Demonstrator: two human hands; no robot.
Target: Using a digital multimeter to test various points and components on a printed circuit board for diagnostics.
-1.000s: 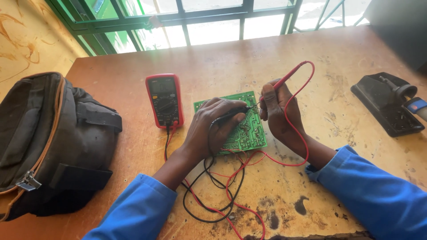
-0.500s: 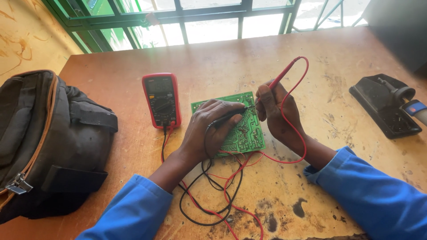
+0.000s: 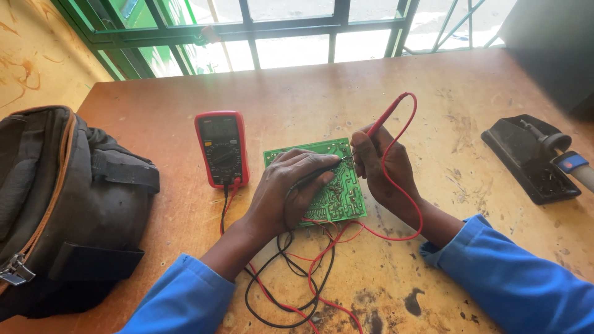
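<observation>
A green circuit board (image 3: 339,196) lies solder side up in the middle of the wooden table (image 3: 297,105). My left hand (image 3: 286,192) rests on its left half and grips a black test probe (image 3: 317,175) whose tip touches the board. My right hand (image 3: 382,168) holds a red test probe (image 3: 385,117) slanted down onto the board's upper right part. A red multimeter (image 3: 221,148) lies flat just left of the board. Its red and black leads (image 3: 297,278) loop over the table toward me.
A dark backpack (image 3: 62,204) fills the left side of the table. A black soldering iron stand (image 3: 531,158) with a blue-handled iron (image 3: 572,166) sits at the right. A green-framed barred window (image 3: 266,31) runs along the far edge.
The view has shifted slightly. Both hands stay on the board; the probe tips have moved only a little across it.
</observation>
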